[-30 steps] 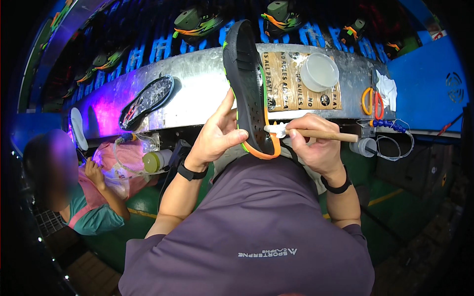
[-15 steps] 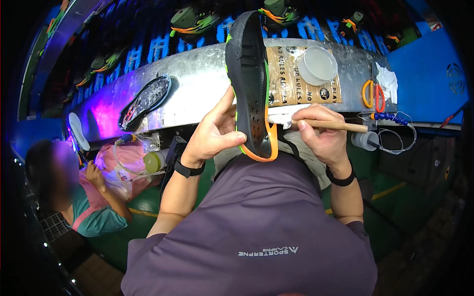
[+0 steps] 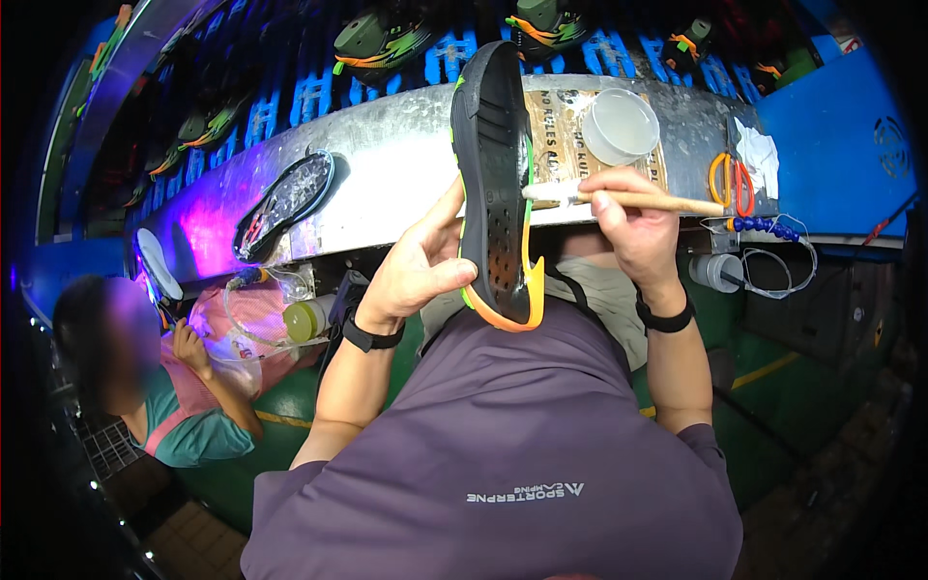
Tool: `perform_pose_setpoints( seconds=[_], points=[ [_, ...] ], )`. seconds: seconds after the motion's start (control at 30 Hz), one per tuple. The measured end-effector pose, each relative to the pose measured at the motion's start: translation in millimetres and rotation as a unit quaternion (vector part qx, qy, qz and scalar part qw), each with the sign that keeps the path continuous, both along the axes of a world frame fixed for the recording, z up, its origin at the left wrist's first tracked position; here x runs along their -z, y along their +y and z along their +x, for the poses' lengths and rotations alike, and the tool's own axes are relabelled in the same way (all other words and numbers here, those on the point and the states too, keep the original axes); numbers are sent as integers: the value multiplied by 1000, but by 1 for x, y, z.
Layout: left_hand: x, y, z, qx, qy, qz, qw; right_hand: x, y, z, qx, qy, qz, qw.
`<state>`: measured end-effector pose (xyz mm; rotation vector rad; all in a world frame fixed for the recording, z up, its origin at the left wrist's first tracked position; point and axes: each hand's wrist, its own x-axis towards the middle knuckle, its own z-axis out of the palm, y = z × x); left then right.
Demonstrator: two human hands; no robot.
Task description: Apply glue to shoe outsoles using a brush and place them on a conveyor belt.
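My left hand (image 3: pixel 422 266) grips a black shoe sole (image 3: pixel 495 164) from its left side, thumb on the near left rim. Its edge is trimmed in green, turning orange around the heel, which points toward me; small holes dot the inner surface near that end. In my right hand (image 3: pixel 633 224) is a brush (image 3: pixel 657 201) with a wooden handle, held between thumb and fingers. The brush's white bristles (image 3: pixel 549 192) meet the right edge of the sole, about midway along it.
On the metal bench (image 3: pixel 377 126) sit another dark sole (image 3: pixel 282 206), a translucent bowl (image 3: pixel 621 127) on printed brown paper (image 3: pixel 559 145), and orange-handled scissors (image 3: pixel 732 184). Behind runs a blue conveyor (image 3: pixel 449 58) carrying shoes (image 3: pixel 382 43). A co-worker (image 3: pixel 198 420) is at the left.
The brush has moved away from me along the sole's right edge, from near the heel to about its middle. The sole has shifted slightly toward me and right.
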<state>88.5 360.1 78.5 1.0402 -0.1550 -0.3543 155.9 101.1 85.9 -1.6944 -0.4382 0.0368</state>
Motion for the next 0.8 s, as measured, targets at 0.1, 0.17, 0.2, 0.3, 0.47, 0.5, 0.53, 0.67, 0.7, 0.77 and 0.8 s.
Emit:
perform_pose_setpoints(
  seconds=[0.1, 0.17, 0.2, 0.3, 0.47, 0.5, 0.53, 0.67, 0.7, 0.77, 0.8],
  points=[
    [-1, -2, 0, 4, -3, -5, 1000, 2, 1, 12, 14, -1, 31, 999],
    [-2, -4, 0, 6, -5, 2, 1000, 6, 1, 22, 25, -10, 26, 999],
    [-2, -4, 0, 6, -5, 3, 1000, 7, 2, 25, 34, -19, 22, 999],
    [-2, -5, -2, 12, 6, -6, 1000, 1, 1, 27, 42, -11, 33, 999],
    [5, 7, 1, -2, 35, 20, 999, -9, -15, 23, 103, -60, 62, 991],
    [8, 9, 2, 0, 31, 17, 999, -9, -23, 27, 130, -75, 19, 988],
    [10, 11, 0, -19, 43, 12, 999, -7, -31, 31, 131, -80, 16, 988],
    [14, 5, 4, -94, 50, -22, 994, -2, -50, 47, 207, -100, -99, 968],
    [14, 3, 5, -107, 49, -36, 992, -1, -53, 49, 212, -78, -144, 964],
    [18, 1, 7, -120, 46, -34, 991, 3, -55, 53, 213, -58, -197, 955],
    [20, 1, 8, -134, 42, -32, 990, 3, -56, 53, 211, -58, -195, 956]
  ],
)
